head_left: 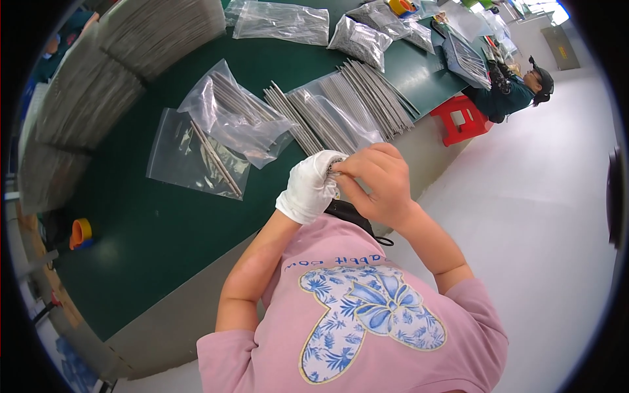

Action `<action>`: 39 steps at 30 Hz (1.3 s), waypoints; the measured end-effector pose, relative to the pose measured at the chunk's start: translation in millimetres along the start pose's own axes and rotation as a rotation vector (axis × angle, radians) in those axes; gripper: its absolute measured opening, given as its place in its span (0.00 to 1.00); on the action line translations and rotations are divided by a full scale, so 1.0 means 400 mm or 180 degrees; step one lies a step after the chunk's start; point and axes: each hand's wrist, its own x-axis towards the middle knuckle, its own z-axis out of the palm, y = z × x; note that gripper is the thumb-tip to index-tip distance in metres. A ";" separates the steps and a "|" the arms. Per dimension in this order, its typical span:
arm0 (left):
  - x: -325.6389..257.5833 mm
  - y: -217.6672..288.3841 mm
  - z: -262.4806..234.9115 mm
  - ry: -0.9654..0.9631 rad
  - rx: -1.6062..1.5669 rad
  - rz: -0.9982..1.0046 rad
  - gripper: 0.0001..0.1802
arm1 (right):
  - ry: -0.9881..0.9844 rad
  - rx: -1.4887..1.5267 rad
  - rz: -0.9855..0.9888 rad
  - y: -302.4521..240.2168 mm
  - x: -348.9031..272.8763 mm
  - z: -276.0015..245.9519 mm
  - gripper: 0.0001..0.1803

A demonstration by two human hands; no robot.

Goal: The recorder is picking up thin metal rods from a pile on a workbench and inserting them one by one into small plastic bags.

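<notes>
We find the table point(151, 262), dark green, spanning from the lower left to the upper right. Along its left side we note tall grey stacks point(85, 85). At the far right end we locate a co-worker point(501, 98) in dark clothing and a cap, beside a red stool point(452, 121). Near that person we see a tray point(465, 60) of thin items.

In mid-table, just beyond the hands, we find grey rods point(367, 98) laid side by side, partly over and under clear film. Left of them lies a clear bag point(173, 157) with a few rods; behind them, filled bags point(360, 40).

We identify the left hand point(304, 190), gloved in white, as curled narrowly around grey bits point(334, 165), located in front of the torso at the table's near edge. The right hand point(380, 180), bare, brings thumb and forefinger together at the same spot; we cannot tell whether it grips them. Lastly, we note orange tape point(81, 230) at the lower left.
</notes>
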 end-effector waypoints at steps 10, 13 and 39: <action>-0.004 -0.014 0.010 0.0136 0.0211 0.0233 0.13 | 0.0144 -0.0260 -0.0158 0.001 -0.005 0.008 0.06; -0.006 -0.017 0.011 0.0099 0.0196 0.0213 0.13 | 0.0135 -0.0211 -0.0255 0.002 -0.006 0.011 0.06; -0.006 0.004 0.020 0.0217 0.0336 0.0265 0.08 | 0.0225 0.0173 0.0058 0.016 -0.009 -0.008 0.04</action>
